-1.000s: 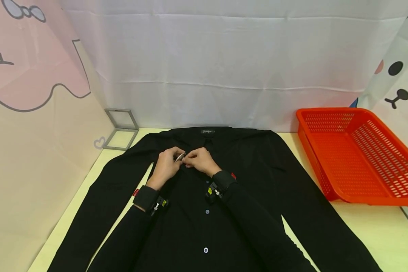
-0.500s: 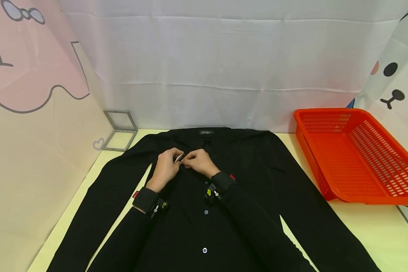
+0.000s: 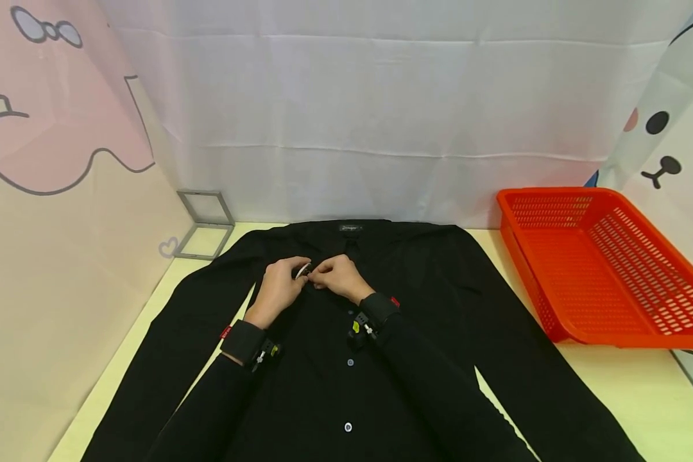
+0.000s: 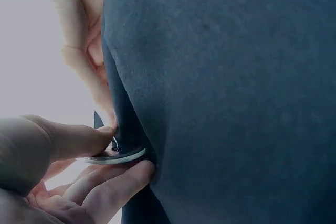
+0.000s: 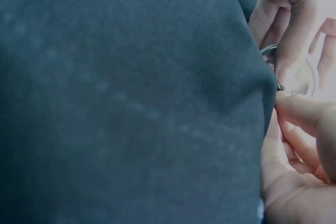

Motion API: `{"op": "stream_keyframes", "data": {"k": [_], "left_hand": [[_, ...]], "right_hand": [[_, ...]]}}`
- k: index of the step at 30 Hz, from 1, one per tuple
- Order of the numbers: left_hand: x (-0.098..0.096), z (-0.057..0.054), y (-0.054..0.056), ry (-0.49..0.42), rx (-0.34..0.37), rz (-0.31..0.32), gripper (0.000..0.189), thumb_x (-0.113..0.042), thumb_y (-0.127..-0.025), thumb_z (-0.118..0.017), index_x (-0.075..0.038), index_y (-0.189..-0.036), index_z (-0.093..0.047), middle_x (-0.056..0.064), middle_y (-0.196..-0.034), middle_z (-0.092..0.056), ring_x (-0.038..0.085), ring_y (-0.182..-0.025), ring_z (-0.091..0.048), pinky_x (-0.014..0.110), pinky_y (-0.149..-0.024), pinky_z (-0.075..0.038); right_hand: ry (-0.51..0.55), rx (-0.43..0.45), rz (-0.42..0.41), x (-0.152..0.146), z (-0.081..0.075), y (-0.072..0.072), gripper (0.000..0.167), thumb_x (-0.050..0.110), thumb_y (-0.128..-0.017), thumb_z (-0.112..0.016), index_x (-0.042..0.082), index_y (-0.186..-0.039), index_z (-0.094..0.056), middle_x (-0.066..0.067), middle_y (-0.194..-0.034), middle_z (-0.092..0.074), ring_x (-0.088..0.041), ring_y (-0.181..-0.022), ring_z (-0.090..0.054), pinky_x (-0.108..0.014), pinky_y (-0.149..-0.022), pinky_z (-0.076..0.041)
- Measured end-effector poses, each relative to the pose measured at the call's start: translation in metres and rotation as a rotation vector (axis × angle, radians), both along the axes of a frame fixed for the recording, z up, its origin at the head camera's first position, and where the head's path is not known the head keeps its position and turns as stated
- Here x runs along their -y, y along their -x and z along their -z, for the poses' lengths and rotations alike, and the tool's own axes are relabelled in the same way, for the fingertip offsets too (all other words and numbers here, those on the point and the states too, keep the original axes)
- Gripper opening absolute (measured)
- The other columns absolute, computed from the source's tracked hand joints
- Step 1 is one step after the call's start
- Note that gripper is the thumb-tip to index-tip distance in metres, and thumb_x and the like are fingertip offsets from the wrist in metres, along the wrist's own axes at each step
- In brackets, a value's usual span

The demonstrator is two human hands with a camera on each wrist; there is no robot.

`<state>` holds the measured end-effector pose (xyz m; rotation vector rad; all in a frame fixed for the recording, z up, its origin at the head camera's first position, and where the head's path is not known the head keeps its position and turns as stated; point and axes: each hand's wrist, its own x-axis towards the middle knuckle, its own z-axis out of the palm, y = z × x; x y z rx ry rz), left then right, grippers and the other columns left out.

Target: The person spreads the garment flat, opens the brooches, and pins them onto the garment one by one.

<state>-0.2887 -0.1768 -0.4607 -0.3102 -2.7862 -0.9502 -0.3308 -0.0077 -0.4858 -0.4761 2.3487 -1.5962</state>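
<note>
A black button-up shirt lies spread with its collar at the back. Over the upper left of its front, my left hand holds a round pin badge on edge between thumb and fingers. In the left wrist view the badge shows a pale rim and a thin wire pin standing out beside the cloth. My right hand pinches a raised fold of the shirt, its fingertips right at the pin. The right wrist view shows the shiny metal back of the badge; the pin's tip is hidden.
At the right stands a red plastic basket with perforated sides. A grey hinged square frame is by the left wall. The pale yellow table shows around the shirt, and a white cloth hangs behind it.
The head view has shifted slightly. Both hands stay together at the badge and the fold of cloth; the badge has tilted only a little in my left fingers.
</note>
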Motion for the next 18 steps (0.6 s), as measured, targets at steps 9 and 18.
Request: {"op": "stream_keyframes", "data": {"k": [9, 18], "left_hand": [[0.003, 0.002, 0.001, -0.062, -0.003, -0.027, 0.035, -0.001, -0.093, -0.074, -0.001, -0.128, -0.069, 0.02, -0.11, -0.075, 0.033, -0.087, -0.074, 0.045, -0.078, -0.061], [0.009, 0.005, 0.002, -0.141, 0.042, -0.081, 0.035, -0.002, -0.095, -0.072, 0.002, -0.129, -0.066, 0.024, -0.109, -0.074, 0.033, -0.081, -0.075, 0.038, -0.068, -0.062]], "right_hand": [[-0.156, -0.202, -0.03, -0.002, -0.007, -0.006, 0.013, 0.015, -0.098, -0.072, 0.006, -0.1, -0.081, -0.01, -0.095, -0.078, -0.016, -0.075, -0.071, -0.025, -0.067, -0.057], [-0.327, -0.368, -0.162, -0.007, -0.013, -0.016, 0.02, 0.013, -0.099, -0.07, 0.004, -0.116, -0.077, -0.01, -0.106, -0.076, -0.021, -0.09, -0.072, -0.029, -0.077, -0.058]]}}
